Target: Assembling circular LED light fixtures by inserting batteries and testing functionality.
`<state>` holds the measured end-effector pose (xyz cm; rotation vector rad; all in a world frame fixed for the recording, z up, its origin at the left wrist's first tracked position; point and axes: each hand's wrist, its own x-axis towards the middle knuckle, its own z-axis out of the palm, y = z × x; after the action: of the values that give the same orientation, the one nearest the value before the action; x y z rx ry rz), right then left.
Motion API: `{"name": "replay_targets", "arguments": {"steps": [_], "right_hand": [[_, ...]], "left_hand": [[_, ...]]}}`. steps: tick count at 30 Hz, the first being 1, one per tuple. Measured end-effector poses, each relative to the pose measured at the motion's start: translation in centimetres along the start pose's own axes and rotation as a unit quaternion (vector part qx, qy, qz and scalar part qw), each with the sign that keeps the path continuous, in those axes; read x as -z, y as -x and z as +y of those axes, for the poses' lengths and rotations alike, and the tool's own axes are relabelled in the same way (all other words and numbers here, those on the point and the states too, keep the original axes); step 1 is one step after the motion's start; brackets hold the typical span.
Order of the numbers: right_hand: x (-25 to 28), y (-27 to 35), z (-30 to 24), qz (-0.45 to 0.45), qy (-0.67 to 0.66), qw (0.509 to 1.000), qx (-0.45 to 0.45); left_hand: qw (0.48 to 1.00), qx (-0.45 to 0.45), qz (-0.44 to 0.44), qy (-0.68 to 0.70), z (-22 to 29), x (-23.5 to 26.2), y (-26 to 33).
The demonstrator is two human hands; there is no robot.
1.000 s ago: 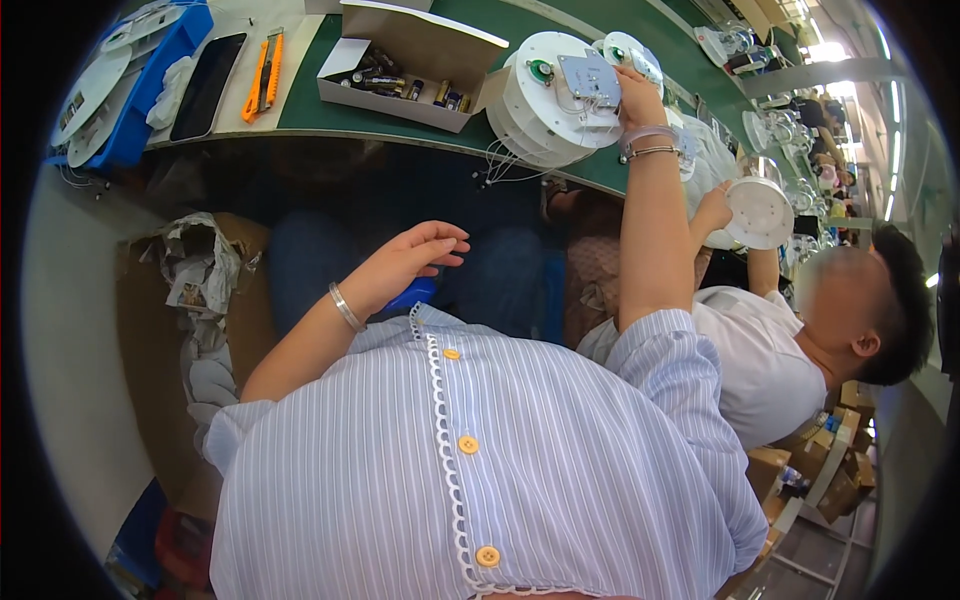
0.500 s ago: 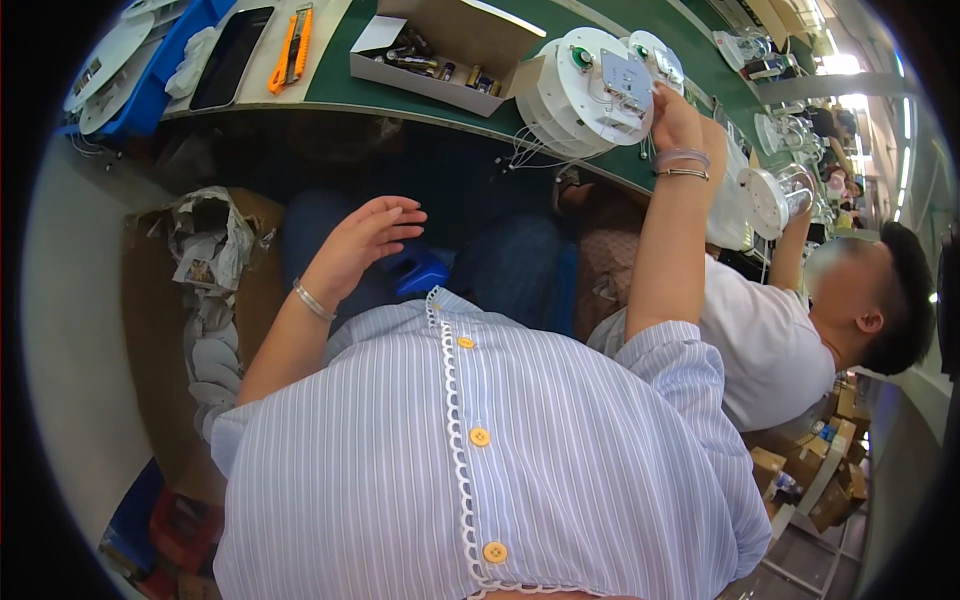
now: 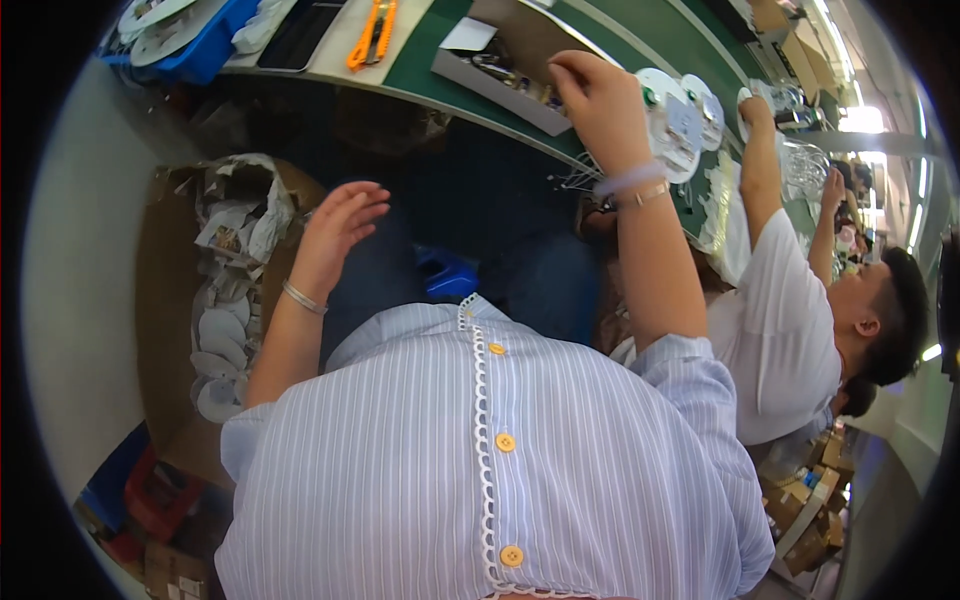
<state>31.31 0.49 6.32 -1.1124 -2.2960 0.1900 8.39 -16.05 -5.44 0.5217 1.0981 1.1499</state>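
Cardboard box (image 3: 505, 62) on green bench (image 3: 610, 50): small parts inside, too small to tell, plus a white card at its far end. R hand (image 3: 600, 100) above box's right end, fingers curled shut, pinching something I can't make out. Just right of box: stack of white round discs (image 3: 672, 122), count unclear. L hand (image 3: 335, 235) well below box, under bench edge, fingers spread, holding nothing. Left of box: 1 orange cutter (image 3: 373, 32), blue tray (image 3: 190, 50) w/ round plates. Brown carton (image 3: 175, 300) below-left, full of white scraps.
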Motion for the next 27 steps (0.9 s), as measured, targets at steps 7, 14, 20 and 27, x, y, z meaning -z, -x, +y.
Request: {"name": "replay_targets", "arguments": {"steps": [7, 14, 20, 27], "right_hand": [[-6.0, -5.0, 4.6, -0.267, 0.116, 0.954, -0.075], [-3.6, -2.5, 3.6, -0.201, 0.147, 0.967, -0.058], [-0.8, 2.9, 1.3, -0.03, 0.092, 0.995, -0.032], [-1.1, 5.8, -3.2, 0.044, 0.042, 0.994, -0.088]], "left_hand": [[0.895, -0.172, 0.403, 0.088, -2.5, 14.3, 3.0], [0.8, 0.196, 0.489, -0.286, -16.8, 31.8, 11.5], [0.721, 0.319, 0.402, -0.467, -24.2, 31.4, 16.4], [0.643, 0.303, 0.453, -0.538, -19.3, 31.0, 13.7]]}}
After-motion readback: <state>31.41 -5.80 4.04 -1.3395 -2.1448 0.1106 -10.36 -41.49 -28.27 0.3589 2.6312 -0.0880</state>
